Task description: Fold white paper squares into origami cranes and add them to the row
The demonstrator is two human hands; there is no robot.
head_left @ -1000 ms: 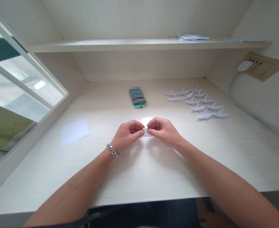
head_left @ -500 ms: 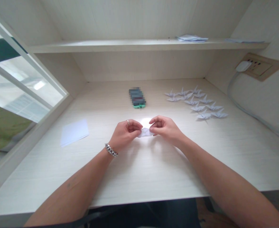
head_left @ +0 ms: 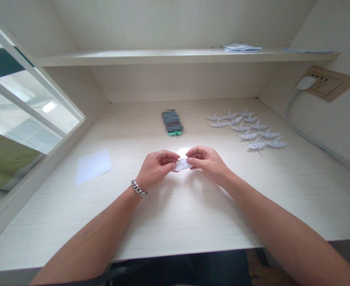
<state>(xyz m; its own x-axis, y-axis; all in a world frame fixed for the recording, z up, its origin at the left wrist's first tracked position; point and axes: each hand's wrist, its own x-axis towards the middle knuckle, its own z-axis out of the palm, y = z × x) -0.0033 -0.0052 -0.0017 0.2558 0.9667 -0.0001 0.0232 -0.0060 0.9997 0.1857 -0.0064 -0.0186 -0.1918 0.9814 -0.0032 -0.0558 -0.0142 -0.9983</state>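
Note:
My left hand (head_left: 157,169) and my right hand (head_left: 207,163) meet at the middle of the pale wooden desk (head_left: 177,214). Both pinch a small folded piece of white paper (head_left: 182,164) between their fingertips, just above the desk top. Most of the paper is hidden by my fingers. A ring sits on a left finger and a chain bracelet on the left wrist.
Several folded paper cranes (head_left: 248,129) lie in rows at the back right. A small stack of white paper sheets (head_left: 93,165) lies at the left. A phone (head_left: 172,122) lies behind my hands. More papers (head_left: 241,48) rest on the shelf; a plugged-in cable (head_left: 306,135) runs along the right wall.
Both hands have shifted slightly away from me and reworked their pinch on the small paper; more of it shows between the fingertips now.

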